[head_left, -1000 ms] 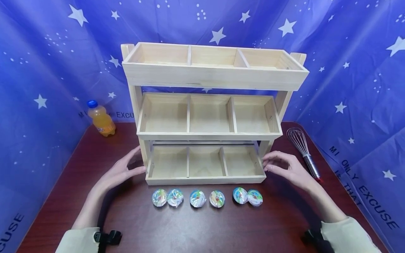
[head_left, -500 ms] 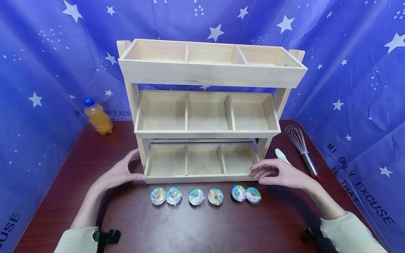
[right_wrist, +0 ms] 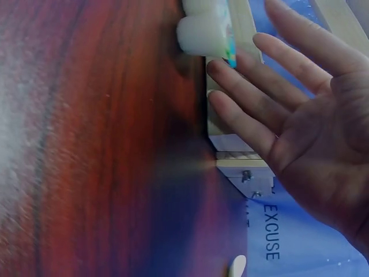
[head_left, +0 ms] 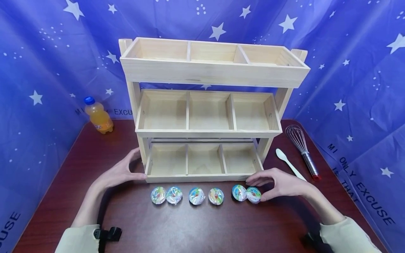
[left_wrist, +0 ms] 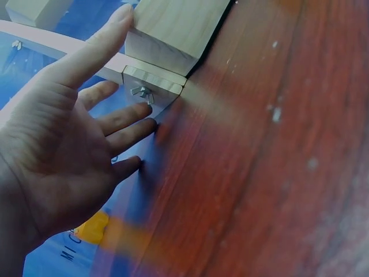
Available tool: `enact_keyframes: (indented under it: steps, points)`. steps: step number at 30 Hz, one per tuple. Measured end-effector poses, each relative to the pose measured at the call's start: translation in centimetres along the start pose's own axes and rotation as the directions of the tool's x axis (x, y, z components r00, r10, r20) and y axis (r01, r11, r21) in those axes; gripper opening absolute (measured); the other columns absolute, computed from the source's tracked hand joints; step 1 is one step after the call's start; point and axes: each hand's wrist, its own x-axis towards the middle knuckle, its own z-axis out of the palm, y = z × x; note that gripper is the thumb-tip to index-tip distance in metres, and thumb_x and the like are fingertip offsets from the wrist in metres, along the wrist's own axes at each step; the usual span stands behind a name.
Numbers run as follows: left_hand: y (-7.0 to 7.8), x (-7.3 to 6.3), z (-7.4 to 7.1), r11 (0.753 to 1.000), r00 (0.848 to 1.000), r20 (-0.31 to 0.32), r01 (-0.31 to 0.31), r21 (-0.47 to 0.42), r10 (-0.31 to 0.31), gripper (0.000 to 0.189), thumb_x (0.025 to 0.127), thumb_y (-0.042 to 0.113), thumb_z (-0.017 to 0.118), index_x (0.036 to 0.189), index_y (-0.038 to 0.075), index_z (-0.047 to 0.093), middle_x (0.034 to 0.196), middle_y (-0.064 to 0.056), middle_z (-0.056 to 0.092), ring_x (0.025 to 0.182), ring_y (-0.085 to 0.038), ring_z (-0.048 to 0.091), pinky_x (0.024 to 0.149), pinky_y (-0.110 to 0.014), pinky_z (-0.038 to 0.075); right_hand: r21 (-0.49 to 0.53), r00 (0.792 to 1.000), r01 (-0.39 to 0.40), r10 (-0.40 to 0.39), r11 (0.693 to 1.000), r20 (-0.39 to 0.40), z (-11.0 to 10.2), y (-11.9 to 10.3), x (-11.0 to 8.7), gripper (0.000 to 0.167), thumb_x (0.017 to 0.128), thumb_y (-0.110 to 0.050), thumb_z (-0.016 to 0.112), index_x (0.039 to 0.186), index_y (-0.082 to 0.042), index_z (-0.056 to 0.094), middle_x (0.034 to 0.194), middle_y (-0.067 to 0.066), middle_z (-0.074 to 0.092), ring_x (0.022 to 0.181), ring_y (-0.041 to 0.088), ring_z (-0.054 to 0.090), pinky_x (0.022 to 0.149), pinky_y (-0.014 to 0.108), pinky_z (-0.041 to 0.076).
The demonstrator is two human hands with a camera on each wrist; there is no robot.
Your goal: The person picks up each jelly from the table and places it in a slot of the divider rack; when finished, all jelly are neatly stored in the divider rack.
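Observation:
A pale wooden rack (head_left: pixel 202 74) with three tiers, each split into three compartments, stands at the back of the table. In front of its bottom tray (head_left: pixel 205 179), several small lidded jelly cups (head_left: pixel 216 196) lie in a row of pairs. My left hand (head_left: pixel 118 172) is at the tray's left front corner, thumb tip right at the wood and the other fingers extended along the side (left_wrist: pixel 81 133). My right hand (head_left: pixel 280 184) is spread around the rightmost cup (head_left: pixel 253 195), thumb close to its lid edge, fingers straight and apart in the right wrist view (right_wrist: pixel 288 109).
A bottle of orange drink (head_left: pixel 100 117) with a blue cap stands at the back left. To the right lie a white spoon (head_left: pixel 288 162) and a metal whisk (head_left: pixel 303 151). A blue starry curtain (head_left: pixel 348 70) encloses the dark red table (head_left: pixel 190 232).
My right hand has left the tray's right side and come forward to the rightmost cup, uncovering the white spoon. The left thumb has slid slightly forward to the tray's front corner.

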Motion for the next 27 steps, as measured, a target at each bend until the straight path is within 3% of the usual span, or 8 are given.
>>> enact_keyframes:
  steps: [7, 13, 19, 27]
  points:
    - [0.2, -0.1, 0.1, 1.0, 1.0, 0.015, 0.01, -0.02, -0.009, 0.111, 0.082, 0.037, 0.086, 0.163, 0.012, 0.015, 0.167, -0.024, 0.027, 0.155, -0.047, 0.024, 0.121, -0.073, 0.02, -0.064, 1.0, -0.014, 0.015, 0.998, 0.012, 0.8, 0.8, 0.2, 0.06, 0.083, -0.018, 0.086, 0.137, -0.01, 0.063, 0.133, 0.007, 0.071, 0.117, 0.008, 0.069, 0.099, 0.027, 0.057]
    - [0.2, -0.1, 0.1, 1.0, 0.999, 0.018, 0.03, -0.009, -0.03, 0.113, 0.082, 0.039, 0.086, 0.164, 0.012, 0.013, 0.167, -0.025, 0.026, 0.155, -0.047, 0.023, 0.12, -0.074, 0.02, -0.114, 1.0, -0.017, 0.016, 0.993, -0.008, 1.3, 1.1, 0.5, 0.054, 0.08, -0.02, 0.088, 0.129, -0.017, 0.067, 0.123, -0.002, 0.074, 0.106, 0.006, 0.07, 0.091, 0.027, 0.059]
    - [0.2, -0.1, 0.0, 0.999, 0.999, 0.02, 0.035, -0.01, -0.034, 0.113, 0.082, 0.039, 0.086, 0.164, 0.013, 0.012, 0.168, -0.025, 0.024, 0.155, -0.047, 0.022, 0.12, -0.074, 0.019, -0.13, 1.0, -0.012, 0.01, 0.991, -0.021, 1.6, 1.3, 0.5, 0.047, 0.081, -0.023, 0.088, 0.124, -0.017, 0.069, 0.112, -0.002, 0.075, 0.098, 0.006, 0.071, 0.085, 0.027, 0.06]
    - [0.1, -0.1, 0.1, 0.999, 0.999, 0.024, 0.046, -0.008, -0.046, 0.114, 0.082, 0.04, 0.085, 0.164, 0.015, 0.011, 0.169, -0.024, 0.024, 0.156, -0.047, 0.021, 0.12, -0.075, 0.018, -0.167, 0.999, -0.031, 0.024, 0.985, -0.043, 1.6, 1.0, 0.4, 0.044, 0.082, -0.025, 0.088, 0.122, -0.02, 0.07, 0.11, -0.006, 0.075, 0.097, 0.003, 0.07, 0.084, 0.026, 0.061]
